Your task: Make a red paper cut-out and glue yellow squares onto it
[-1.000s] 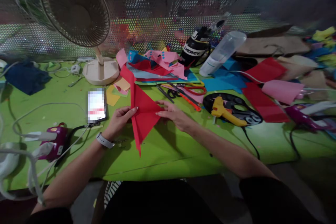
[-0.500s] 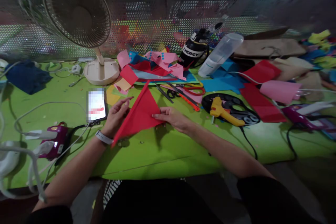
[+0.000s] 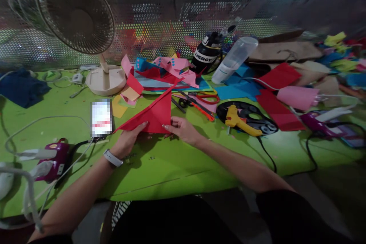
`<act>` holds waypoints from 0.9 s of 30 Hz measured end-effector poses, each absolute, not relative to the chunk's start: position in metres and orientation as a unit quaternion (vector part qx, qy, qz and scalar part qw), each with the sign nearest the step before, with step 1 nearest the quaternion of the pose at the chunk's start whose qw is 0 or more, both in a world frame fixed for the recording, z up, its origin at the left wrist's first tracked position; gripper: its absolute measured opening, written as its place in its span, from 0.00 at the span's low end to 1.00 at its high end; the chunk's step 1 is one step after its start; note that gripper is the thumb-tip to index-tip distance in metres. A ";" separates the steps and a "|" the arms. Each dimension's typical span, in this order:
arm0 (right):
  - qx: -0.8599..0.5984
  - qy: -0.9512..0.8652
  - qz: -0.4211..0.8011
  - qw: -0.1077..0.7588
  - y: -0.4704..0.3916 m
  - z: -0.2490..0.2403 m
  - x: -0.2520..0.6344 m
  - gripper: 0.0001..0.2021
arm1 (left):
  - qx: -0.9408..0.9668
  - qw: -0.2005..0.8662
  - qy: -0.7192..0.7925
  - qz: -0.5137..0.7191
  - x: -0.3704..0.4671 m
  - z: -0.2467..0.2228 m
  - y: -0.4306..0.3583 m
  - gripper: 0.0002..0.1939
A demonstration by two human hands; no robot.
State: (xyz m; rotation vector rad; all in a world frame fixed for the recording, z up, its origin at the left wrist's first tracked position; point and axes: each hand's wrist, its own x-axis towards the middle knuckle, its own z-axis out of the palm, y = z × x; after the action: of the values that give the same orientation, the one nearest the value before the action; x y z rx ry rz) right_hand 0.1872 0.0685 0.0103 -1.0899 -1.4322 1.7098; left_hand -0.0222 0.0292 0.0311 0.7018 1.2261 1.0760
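A folded red paper triangle (image 3: 157, 116) is held up over the green table (image 3: 160, 171), its long folded edge slanting up to the right. My left hand (image 3: 128, 139) grips its lower left part, thumb on the front and the other fingers hidden behind the sheet. The lower right corner is pinched between the thumb and fingers of my right hand (image 3: 182, 129). Just beyond the paper lie scissors (image 3: 207, 97) with orange and yellow handles. To the right, a yellow glue gun (image 3: 241, 120) rests on a black tray.
A fan (image 3: 104, 78) and a lit phone (image 3: 101, 118) stand and lie on the left, near a purple power strip (image 3: 55, 160) with cables. Paper scraps (image 3: 171, 65), a black bottle (image 3: 206, 53) and a clear bottle (image 3: 234, 61) are at the back. Red paper (image 3: 281, 110) lies right.
The red paper has turned clockwise, its tip moving right. My left hand, previously open beside the paper, has taken hold of its lower left part. My right hand keeps its pinch.
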 end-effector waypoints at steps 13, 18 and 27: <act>-0.658 -0.711 0.133 0.210 0.126 0.061 0.282 0.08 | 0.246 0.589 0.528 0.561 -0.031 0.030 0.043 0.16; -0.652 -0.734 0.146 0.124 0.121 0.068 0.279 0.09 | 0.231 0.590 0.522 0.570 -0.032 0.030 0.045 0.16; -0.655 -0.750 0.076 0.056 0.125 0.049 0.263 0.11 | 0.233 0.588 0.515 0.578 -0.032 0.028 0.044 0.17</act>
State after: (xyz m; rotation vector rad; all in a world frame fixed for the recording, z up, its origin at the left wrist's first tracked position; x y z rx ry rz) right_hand 0.2630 0.1245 0.0488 -1.9874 -2.2759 0.2314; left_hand -0.0324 0.0441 0.0283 0.5432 1.2006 1.3459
